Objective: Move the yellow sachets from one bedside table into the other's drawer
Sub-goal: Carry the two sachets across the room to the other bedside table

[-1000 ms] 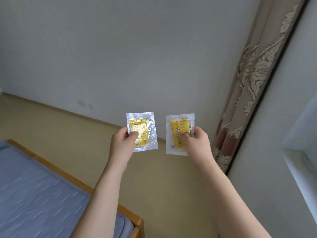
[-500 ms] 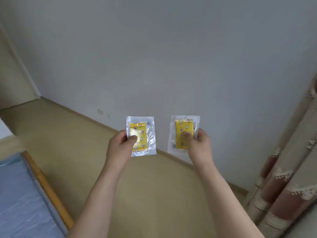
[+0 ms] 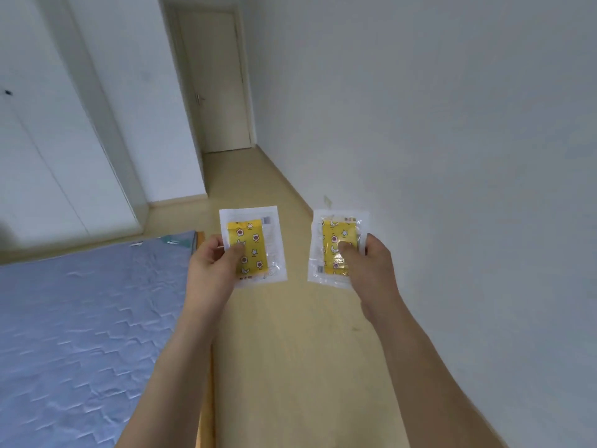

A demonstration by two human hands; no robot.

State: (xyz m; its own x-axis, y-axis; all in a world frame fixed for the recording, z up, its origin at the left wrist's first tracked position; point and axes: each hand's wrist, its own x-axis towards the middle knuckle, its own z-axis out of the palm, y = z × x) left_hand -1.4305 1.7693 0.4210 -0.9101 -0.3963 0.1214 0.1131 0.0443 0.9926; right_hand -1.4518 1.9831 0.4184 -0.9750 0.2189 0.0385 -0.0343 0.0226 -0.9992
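Note:
I hold two yellow sachets out in front of me at chest height, each sealed in a clear wrapper with a white border. My left hand [image 3: 211,271] pinches the left sachet [image 3: 253,245] by its lower left side, thumb on the front. My right hand [image 3: 368,270] grips the right sachet [image 3: 334,244] by its lower right part, thumb pressed on the yellow panel. Both sachets face me, upright, about a hand's width apart. No bedside table or drawer is in view.
A bed with a blue quilted mattress [image 3: 80,334] and a wooden frame fills the lower left. A strip of wooden floor [image 3: 290,367] runs ahead between the bed and the white wall [image 3: 452,156]. A closed door [image 3: 216,85] stands at the far end, white wardrobe doors [image 3: 48,173] on the left.
The view has swung left: the curtain and window are out of sight, and the door, wardrobe and more of the bed have come in. Both hands still hold their sachets the same way.

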